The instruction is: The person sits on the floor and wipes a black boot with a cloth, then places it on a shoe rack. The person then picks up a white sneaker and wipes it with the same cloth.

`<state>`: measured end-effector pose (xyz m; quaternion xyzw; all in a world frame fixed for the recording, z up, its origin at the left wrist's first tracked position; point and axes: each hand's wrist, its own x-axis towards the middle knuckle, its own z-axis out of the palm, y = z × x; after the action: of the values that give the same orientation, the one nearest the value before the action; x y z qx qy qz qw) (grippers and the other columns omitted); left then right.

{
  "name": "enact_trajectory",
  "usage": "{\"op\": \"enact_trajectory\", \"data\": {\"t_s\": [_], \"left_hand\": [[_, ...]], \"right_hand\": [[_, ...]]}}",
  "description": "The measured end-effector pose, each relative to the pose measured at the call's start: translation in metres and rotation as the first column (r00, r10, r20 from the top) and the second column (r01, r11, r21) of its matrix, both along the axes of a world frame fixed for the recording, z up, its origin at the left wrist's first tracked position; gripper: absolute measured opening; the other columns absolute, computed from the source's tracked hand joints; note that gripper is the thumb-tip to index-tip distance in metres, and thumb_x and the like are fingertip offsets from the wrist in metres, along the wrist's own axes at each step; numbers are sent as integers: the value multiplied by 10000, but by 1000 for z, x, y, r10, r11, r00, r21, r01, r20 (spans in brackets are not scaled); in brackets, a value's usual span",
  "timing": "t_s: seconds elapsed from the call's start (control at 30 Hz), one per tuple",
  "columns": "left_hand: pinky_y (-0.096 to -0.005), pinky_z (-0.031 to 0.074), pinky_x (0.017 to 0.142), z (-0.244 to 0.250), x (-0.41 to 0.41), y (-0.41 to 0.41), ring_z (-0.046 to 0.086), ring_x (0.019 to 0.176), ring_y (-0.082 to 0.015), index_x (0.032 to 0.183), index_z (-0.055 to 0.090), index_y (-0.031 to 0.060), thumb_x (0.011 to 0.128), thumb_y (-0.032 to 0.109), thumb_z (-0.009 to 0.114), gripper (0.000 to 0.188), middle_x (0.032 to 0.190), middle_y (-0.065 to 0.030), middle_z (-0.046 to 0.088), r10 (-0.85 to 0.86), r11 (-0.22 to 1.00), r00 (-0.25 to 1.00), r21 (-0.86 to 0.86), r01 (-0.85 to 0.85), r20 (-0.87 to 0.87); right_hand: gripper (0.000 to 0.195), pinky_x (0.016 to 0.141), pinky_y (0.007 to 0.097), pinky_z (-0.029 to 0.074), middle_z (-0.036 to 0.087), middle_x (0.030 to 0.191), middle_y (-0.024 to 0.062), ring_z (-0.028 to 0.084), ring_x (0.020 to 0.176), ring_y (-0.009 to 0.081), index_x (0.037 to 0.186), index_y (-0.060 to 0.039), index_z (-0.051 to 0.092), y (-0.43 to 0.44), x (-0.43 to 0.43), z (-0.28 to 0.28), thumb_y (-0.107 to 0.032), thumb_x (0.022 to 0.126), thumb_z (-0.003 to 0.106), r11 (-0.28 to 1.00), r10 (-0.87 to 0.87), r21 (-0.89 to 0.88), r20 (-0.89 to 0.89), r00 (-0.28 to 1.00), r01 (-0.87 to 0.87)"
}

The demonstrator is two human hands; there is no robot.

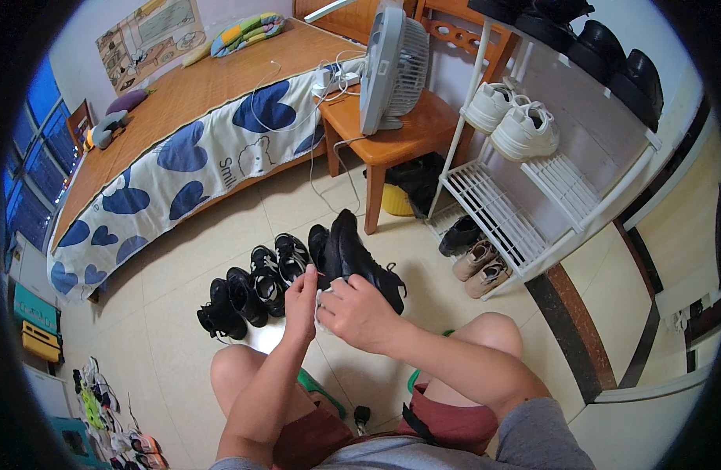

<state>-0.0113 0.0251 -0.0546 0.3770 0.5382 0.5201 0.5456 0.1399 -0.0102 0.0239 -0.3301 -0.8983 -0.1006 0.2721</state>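
Observation:
My right hand (363, 314) grips a crumpled white cloth or tissue (323, 322) in front of my knees. Close on its left is my left hand (302, 305), thumb up; its fingers are mostly hidden, so I cannot tell whether it also holds the cloth. Just beyond my hands, tall black boots (354, 249) stand on the tiled floor. Leftward from them runs a row of black shoes with white stripes (268, 276), plain black shoes (246, 296) and black ankle boots (222, 311).
A white shoe rack (495, 205) at right holds white sneakers (522, 126) and beige shoes (481, 264). A grey fan (390, 70) stands on a wooden chair (390, 138), its cable hanging down. A bed (219, 88) lies beyond; more shoes (105, 411) cover the floor at lower left.

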Motion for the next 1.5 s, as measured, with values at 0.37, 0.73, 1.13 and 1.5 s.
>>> {"op": "enact_trajectory", "data": {"t_s": [0.37, 0.73, 1.13, 1.5], "left_hand": [[-436, 568, 890, 36, -1, -2, 673, 970, -218, 1196, 611, 80, 941, 443, 688, 451, 1091, -77, 668, 67, 936, 890, -338, 101, 451], [-409, 569, 883, 11, 1, 5, 653, 1057, -236, 1242, 601, 71, 1057, 485, 447, 479, 1185, -89, 660, 2, 916, 720, -290, 276, 694], [-383, 587, 745, 13, 4, 14, 672, 974, -324, 1283, 556, 98, 1041, 504, 445, 485, 1174, -143, 654, 115, 895, 643, -359, 263, 757], [-279, 510, 530, 29, 13, 6, 629, 761, -286, 1206, 580, 62, 1028, 530, 445, 518, 1003, -124, 648, 165, 876, 537, -374, 306, 827]], "right_hand": [[304, 833, 417, 460, 645, 1046, 44, 594, 991, 258, 1019, -152, 740, 42, 54, 28, -129, 716, 728, 956, -292, -86, -296, 910, 279], [285, 808, 425, 457, 642, 1094, 54, 576, 1007, 257, 1061, -149, 727, 1, -6, -15, -189, 790, 649, 992, -113, 55, -31, 993, 115], [327, 801, 415, 469, 616, 1056, 41, 577, 1001, 267, 1067, -194, 744, 29, 25, -8, -169, 743, 708, 984, -173, -83, -231, 958, 157], [389, 816, 429, 471, 618, 1067, 55, 584, 1018, 269, 1128, -190, 734, 53, 41, 0, -142, 744, 694, 941, -337, -146, -314, 888, 305]]}}
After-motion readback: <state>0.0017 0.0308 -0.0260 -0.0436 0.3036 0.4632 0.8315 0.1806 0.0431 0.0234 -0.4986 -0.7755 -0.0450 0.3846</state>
